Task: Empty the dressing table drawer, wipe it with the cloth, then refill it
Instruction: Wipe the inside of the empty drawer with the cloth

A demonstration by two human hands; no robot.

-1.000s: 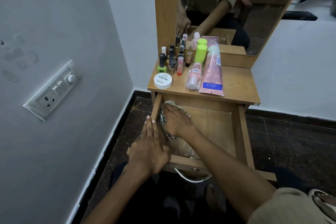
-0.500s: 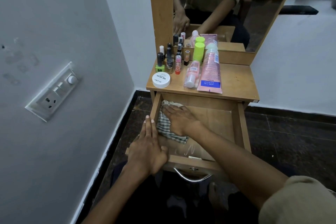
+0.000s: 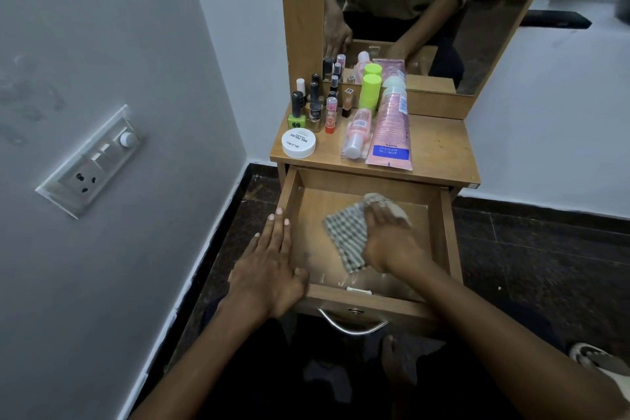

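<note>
Drawer (image 3: 446,242) is pulled all the way out, nothing in it but the checked cloth (image 3: 346,232), which sits on the wooden bottom around the middle, a bit toward the back. Right hand (image 3: 387,239) is pressed flat on top of the cloth, fingers spread over its far end, palm down, so it's pinning it rather than gripping it. The fingertips look a bit blurred. Left hand (image 3: 269,266) lies flat and open along the drawer's left wall, fingers straight and together, thumb hooked over the inside near the front corner. It's holding nothing.

Just past both hands, up on the worktop (image 3: 439,147), all the stuff is parked: a white round tub (image 3: 298,143), a bunch of nail polish bottles (image 3: 312,106), a lime green bottle (image 3: 370,92), a small pink bottle (image 3: 356,133) lying down and a big pink tube (image 3: 390,133) next to it. The metal handle (image 3: 353,326) is at the front, below the wrists.
</note>
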